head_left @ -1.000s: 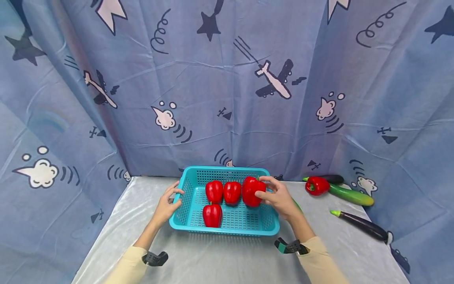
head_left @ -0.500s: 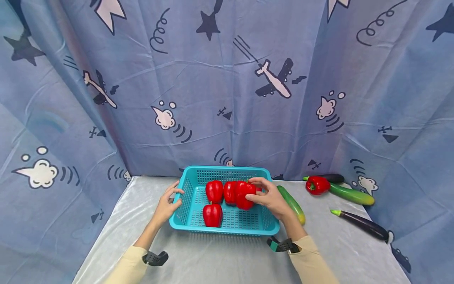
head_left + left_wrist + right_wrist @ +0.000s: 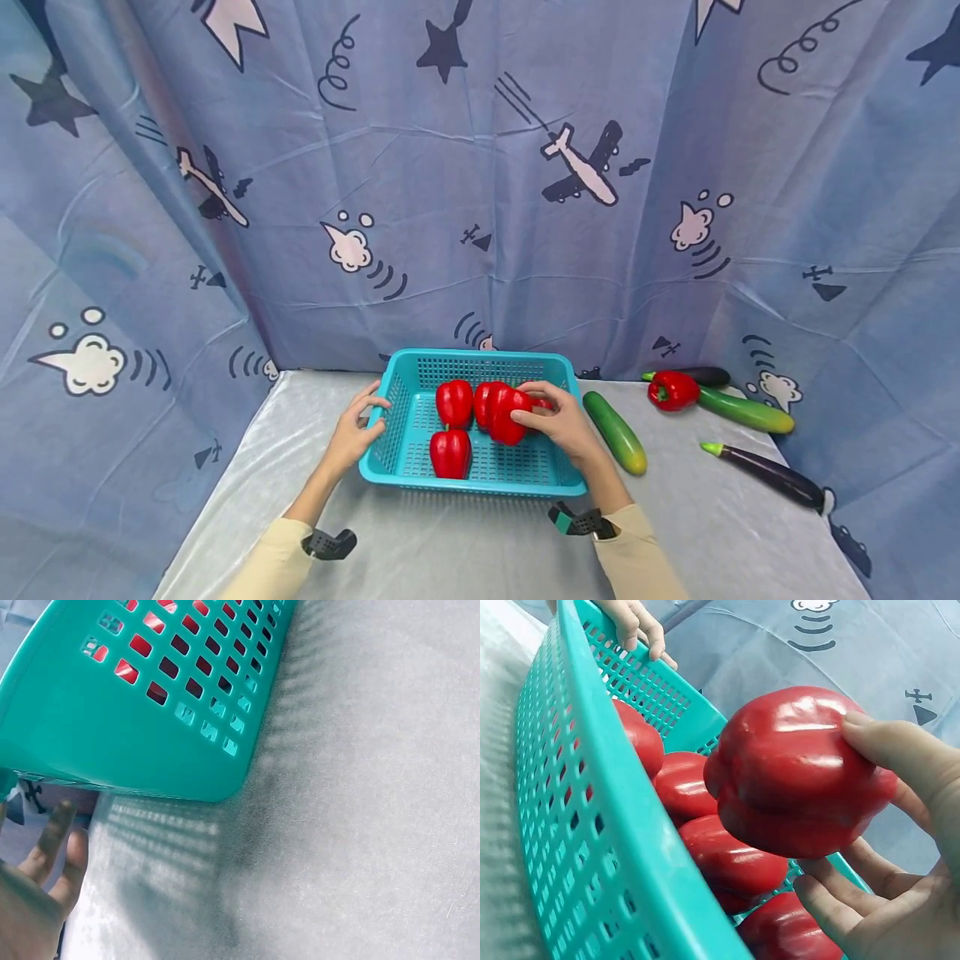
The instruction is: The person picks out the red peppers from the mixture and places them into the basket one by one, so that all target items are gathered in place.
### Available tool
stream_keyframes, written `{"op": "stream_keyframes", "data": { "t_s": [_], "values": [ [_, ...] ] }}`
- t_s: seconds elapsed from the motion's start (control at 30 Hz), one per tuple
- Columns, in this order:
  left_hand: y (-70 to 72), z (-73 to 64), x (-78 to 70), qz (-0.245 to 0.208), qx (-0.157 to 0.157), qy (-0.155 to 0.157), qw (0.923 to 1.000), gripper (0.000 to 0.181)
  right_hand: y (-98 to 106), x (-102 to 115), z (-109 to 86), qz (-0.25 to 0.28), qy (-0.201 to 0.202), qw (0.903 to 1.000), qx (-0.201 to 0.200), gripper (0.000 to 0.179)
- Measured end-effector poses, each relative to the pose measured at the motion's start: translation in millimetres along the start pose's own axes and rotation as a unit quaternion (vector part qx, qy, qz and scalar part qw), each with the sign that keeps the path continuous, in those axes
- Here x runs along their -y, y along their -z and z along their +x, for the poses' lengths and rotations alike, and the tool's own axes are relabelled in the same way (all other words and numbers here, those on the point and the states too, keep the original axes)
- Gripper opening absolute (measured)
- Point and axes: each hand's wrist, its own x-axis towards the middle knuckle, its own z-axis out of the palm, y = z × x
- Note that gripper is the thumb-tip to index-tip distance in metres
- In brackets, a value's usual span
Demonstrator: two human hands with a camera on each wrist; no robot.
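My right hand [image 3: 558,421] pinches a glossy red bell pepper [image 3: 509,415] between thumb and fingers over the turquoise basket [image 3: 480,490]. The right wrist view shows this held bell pepper [image 3: 795,772] raised above several others. Inside the basket lie a bell pepper [image 3: 453,404] at the back, another bell pepper [image 3: 450,454] near the front, and others partly hidden behind the held one and the hand. My left hand [image 3: 352,433] grips the basket's left rim, fingertips hooked over it; in the left wrist view some of its fingers [image 3: 73,866] hang outside the wall.
Right of the basket lies a green cucumber-like vegetable [image 3: 617,433]. Farther right are a red bell pepper [image 3: 672,391], another long green vegetable [image 3: 746,411], a dark eggplant [image 3: 708,377] behind them and a longer eggplant [image 3: 768,475]. A patterned blue curtain [image 3: 480,208] hangs behind the table.
My right hand has carried the pinched bell pepper leftward across the basket, uncovering another pepper at the right and the green vegetable beside the basket. The left hand stays at the rim.
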Motion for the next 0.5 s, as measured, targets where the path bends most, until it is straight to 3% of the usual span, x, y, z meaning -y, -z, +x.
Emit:
{"op": "stream_keyframes", "data": {
  "t_s": [0.37,0.5],
  "values": [
    [-0.2,0.8,0.4,0.001,0.003,0.000,1.0000,0.024,-4.7,-4.5,2.3,-0.009,-0.002,0.9999,-0.006,0.045],
    [-2.0,2.9,16.8,-0.004,-0.004,-0.003,1.0000,0.024,-6.2,-6.0,2.4,-0.013,-0.004,0.9999,0.006,0.046]
  ]
}}
